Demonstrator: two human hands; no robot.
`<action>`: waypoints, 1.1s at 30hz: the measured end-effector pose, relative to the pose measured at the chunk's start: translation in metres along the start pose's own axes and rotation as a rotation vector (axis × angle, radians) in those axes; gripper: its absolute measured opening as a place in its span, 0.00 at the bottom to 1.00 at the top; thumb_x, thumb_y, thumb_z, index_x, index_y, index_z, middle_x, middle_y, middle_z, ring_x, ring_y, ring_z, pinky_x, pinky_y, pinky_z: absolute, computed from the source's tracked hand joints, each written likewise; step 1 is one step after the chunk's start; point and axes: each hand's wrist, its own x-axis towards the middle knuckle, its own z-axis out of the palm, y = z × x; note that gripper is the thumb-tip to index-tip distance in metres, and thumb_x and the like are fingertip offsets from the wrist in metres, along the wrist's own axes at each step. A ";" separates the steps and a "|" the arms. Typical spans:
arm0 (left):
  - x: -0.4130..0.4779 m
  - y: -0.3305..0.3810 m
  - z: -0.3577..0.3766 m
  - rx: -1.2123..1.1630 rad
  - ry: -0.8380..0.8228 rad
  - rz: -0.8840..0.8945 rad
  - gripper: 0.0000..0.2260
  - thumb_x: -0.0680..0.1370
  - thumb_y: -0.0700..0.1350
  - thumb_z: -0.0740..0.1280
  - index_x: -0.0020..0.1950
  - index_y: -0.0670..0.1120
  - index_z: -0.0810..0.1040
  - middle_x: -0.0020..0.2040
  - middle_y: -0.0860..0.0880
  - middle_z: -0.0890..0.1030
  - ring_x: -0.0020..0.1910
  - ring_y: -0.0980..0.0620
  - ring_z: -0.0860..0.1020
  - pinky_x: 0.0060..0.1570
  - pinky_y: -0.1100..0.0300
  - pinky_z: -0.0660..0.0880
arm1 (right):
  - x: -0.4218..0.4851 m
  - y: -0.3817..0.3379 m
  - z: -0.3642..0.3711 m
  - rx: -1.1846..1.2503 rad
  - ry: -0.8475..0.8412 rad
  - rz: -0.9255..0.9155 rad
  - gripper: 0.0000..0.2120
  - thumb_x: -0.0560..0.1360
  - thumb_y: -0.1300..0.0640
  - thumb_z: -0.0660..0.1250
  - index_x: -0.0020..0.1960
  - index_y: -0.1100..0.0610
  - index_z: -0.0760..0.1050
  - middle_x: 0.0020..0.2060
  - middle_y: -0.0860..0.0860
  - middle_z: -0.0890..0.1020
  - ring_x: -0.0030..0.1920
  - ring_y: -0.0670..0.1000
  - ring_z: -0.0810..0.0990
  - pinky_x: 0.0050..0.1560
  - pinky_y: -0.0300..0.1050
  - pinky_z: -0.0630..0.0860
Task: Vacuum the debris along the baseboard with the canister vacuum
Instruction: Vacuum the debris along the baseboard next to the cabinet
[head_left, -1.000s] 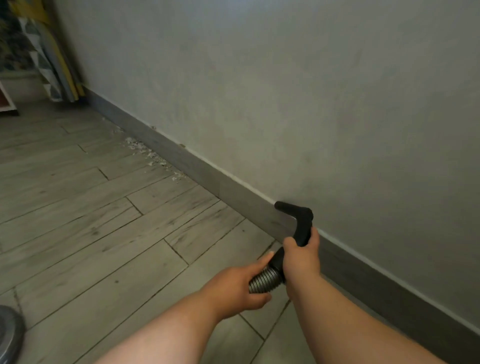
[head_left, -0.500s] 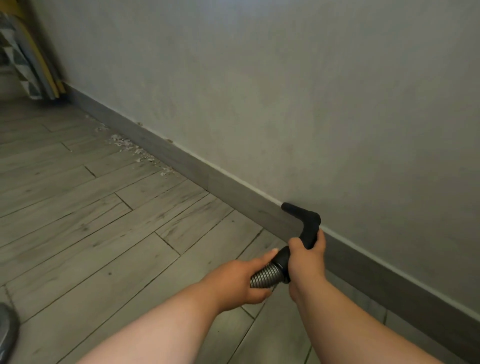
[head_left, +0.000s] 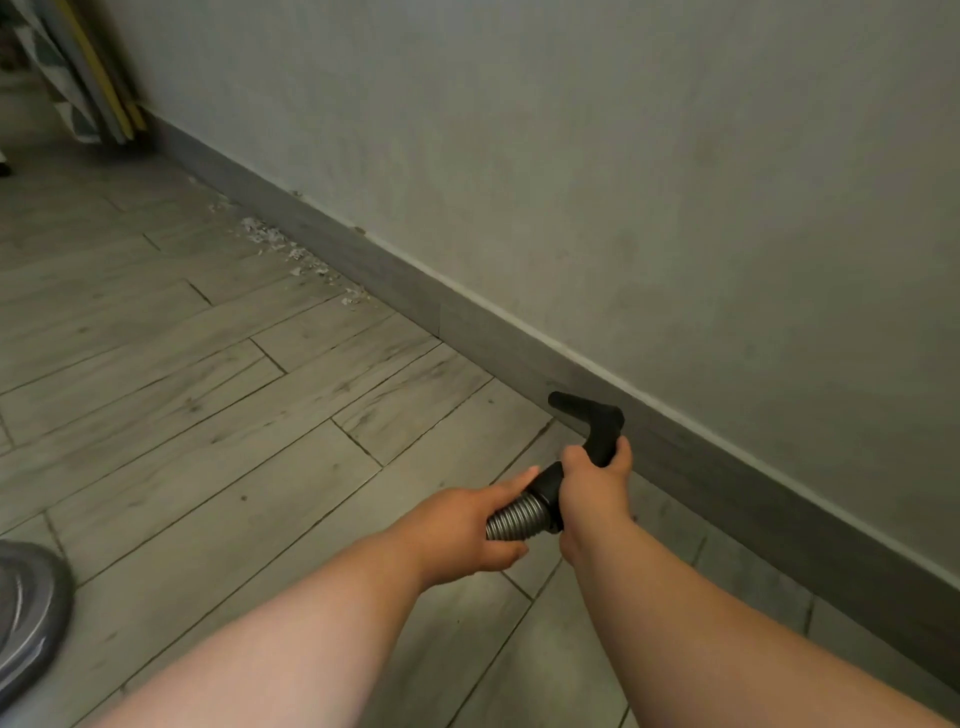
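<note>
My right hand (head_left: 597, 483) grips the black bent handle of the vacuum hose (head_left: 592, 421), whose open end points left along the grey baseboard (head_left: 467, 306). My left hand (head_left: 462, 525) holds the ribbed silver hose (head_left: 517, 519) just behind the handle. A trail of white debris (head_left: 296, 260) lies on the floor against the baseboard, well ahead of the handle to the far left. No wand or floor nozzle shows on the handle.
A grey rounded body, likely the vacuum canister (head_left: 26, 608), sits at the lower left edge. Patterned and yellow flat items (head_left: 83, 78) lean in the far left corner. Grey wood-look planks (head_left: 208, 415) cover the floor; the wall (head_left: 623, 182) runs diagonally on the right.
The view has swung slightly, so the debris and corner sit a little further right in frame. Both hands keep the same hold on handle and hose.
</note>
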 end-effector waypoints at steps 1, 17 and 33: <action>0.003 -0.002 0.001 -0.012 -0.004 -0.009 0.36 0.75 0.54 0.68 0.73 0.71 0.48 0.53 0.52 0.78 0.38 0.60 0.75 0.36 0.70 0.71 | 0.005 0.002 0.003 -0.012 0.001 0.005 0.34 0.79 0.57 0.62 0.76 0.36 0.50 0.57 0.57 0.74 0.43 0.56 0.78 0.34 0.46 0.76; 0.045 -0.032 0.011 -0.004 -0.096 -0.082 0.38 0.75 0.54 0.68 0.75 0.68 0.46 0.56 0.52 0.77 0.45 0.56 0.76 0.43 0.67 0.73 | 0.050 0.018 0.022 -0.095 -0.001 0.074 0.34 0.80 0.57 0.61 0.77 0.36 0.49 0.49 0.53 0.74 0.43 0.57 0.78 0.34 0.46 0.75; 0.065 -0.071 -0.016 -0.011 0.069 -0.257 0.38 0.75 0.55 0.67 0.73 0.71 0.44 0.59 0.51 0.77 0.52 0.53 0.77 0.55 0.59 0.75 | 0.087 0.006 0.096 -0.208 -0.165 0.041 0.34 0.80 0.57 0.61 0.77 0.36 0.49 0.61 0.56 0.74 0.42 0.54 0.77 0.39 0.49 0.76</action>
